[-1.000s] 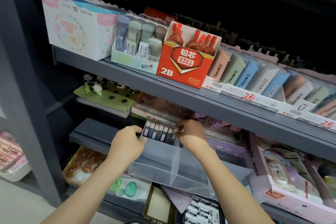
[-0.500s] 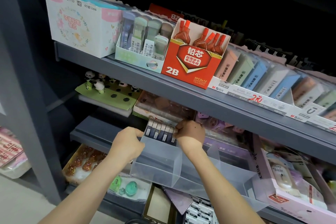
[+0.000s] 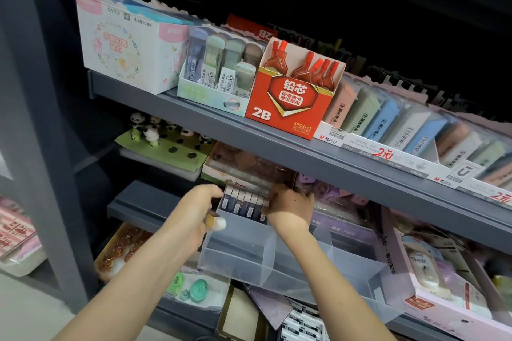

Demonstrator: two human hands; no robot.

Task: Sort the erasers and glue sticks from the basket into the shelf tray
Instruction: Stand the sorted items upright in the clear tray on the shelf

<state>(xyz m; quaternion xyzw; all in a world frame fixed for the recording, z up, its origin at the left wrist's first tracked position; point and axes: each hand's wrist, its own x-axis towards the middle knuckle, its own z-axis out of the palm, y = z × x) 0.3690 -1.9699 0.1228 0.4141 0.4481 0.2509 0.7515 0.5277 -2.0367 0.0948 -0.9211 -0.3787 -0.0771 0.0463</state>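
Tray [image 3: 238, 253]: right hand [image 3: 289, 202] (curled) against erasers [image 3: 243, 203]

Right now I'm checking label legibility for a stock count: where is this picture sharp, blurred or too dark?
Head view: the red 2B lead box is sharp and evenly lit; the left hand is motion-smeared, the right hand on the row of erasers crisper; the pastel packs at far right soften; the background above is black.

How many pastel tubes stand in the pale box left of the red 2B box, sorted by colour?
Purple tube: 1
Green tubes: 3
Brown tube: 1
Total: 5
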